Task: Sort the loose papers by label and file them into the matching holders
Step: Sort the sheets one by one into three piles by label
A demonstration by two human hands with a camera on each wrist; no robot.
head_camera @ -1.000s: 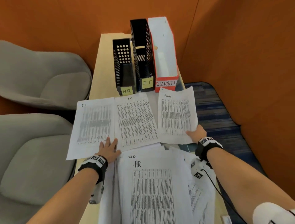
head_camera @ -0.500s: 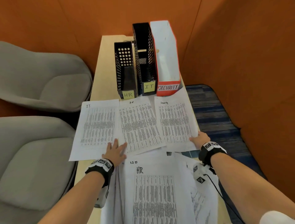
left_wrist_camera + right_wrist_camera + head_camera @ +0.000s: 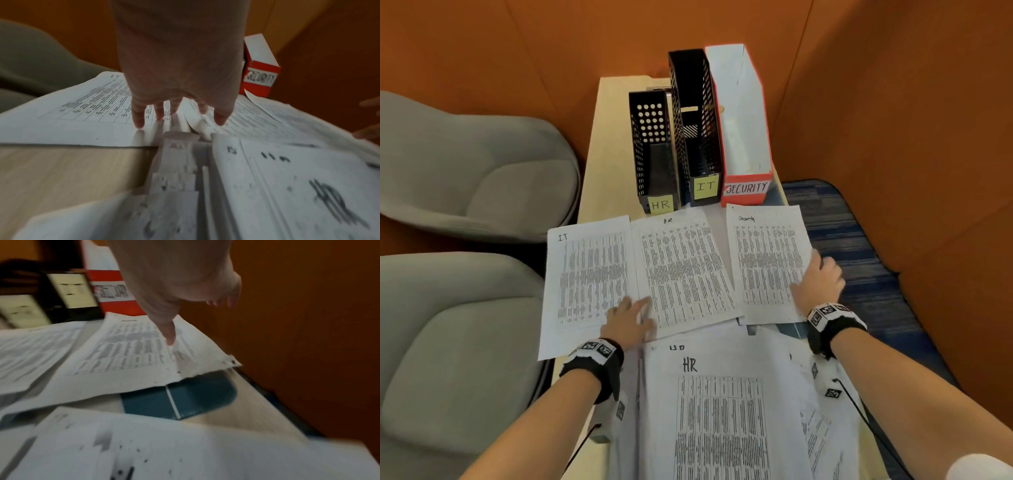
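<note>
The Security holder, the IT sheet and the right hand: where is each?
Security holder (image 3: 746, 188): head view, on its front label.
IT sheet (image 3: 589, 274): head view, mid-page on the print.
Right hand (image 3: 820, 281): head view, back of the hand.

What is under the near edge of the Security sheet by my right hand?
A teal folder pokes out from under the Security sheet, lying on the table. How far it runs beneath the sheet is covered.

Bare forearms; each wrist bore a black band (image 3: 599, 368) topped with a white strip of black-and-white square markers (image 3: 827, 312); white marker-tagged camera units (image 3: 825, 383) sat below the wrists; thin black cables (image 3: 859, 414) trailed back along both arms; a white sleeve edge (image 3: 983, 467) showed at the right elbow.
</note>
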